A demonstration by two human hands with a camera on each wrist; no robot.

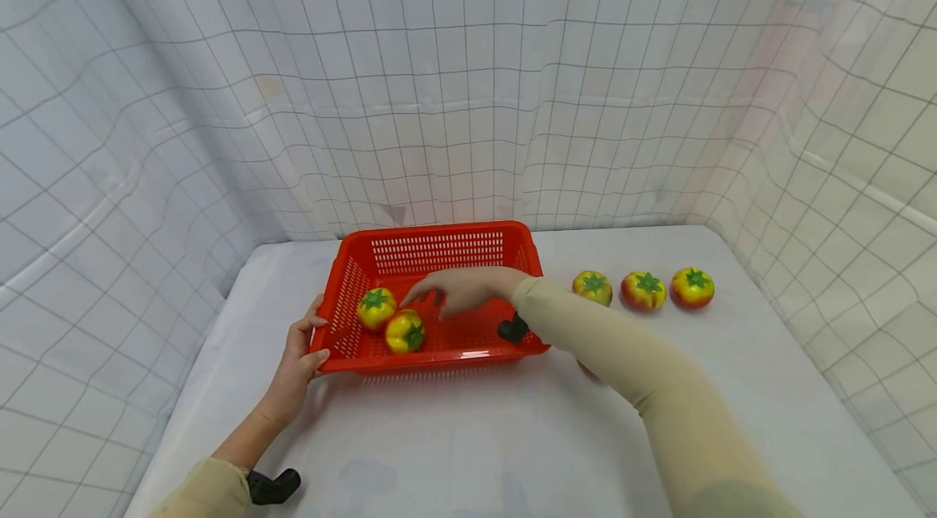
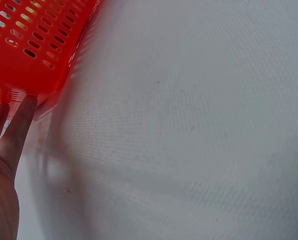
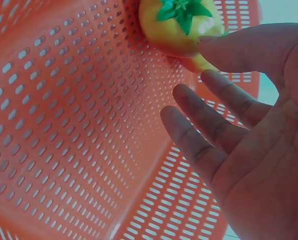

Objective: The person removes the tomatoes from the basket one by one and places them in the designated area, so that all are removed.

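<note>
A red plastic basket (image 1: 432,359) with slotted walls stands on the table. Two yellow-and-red tomatoes with green leafy tops lie in its left part, one tomato (image 1: 376,308) behind the other tomato (image 1: 405,331). My left hand (image 1: 296,355) holds the basket's left end, thumb on the rim near the front corner; in the left wrist view two fingers (image 2: 20,131) lie against the outer wall. Inside the basket, my right hand (image 1: 461,290) hovers just right of the tomatoes, fingers spread and loosely bent. In the right wrist view its palm is bare, with the thumb overlapping a tomato (image 3: 173,25).
Right of the basket, a tomato (image 1: 592,287), a second tomato (image 1: 643,291) and a third tomato (image 1: 692,288) sit in a row on the white table (image 1: 468,437). Another is mostly hidden under the right sleeve (image 1: 622,347). A gridded white curtain (image 1: 468,95) surrounds the table.
</note>
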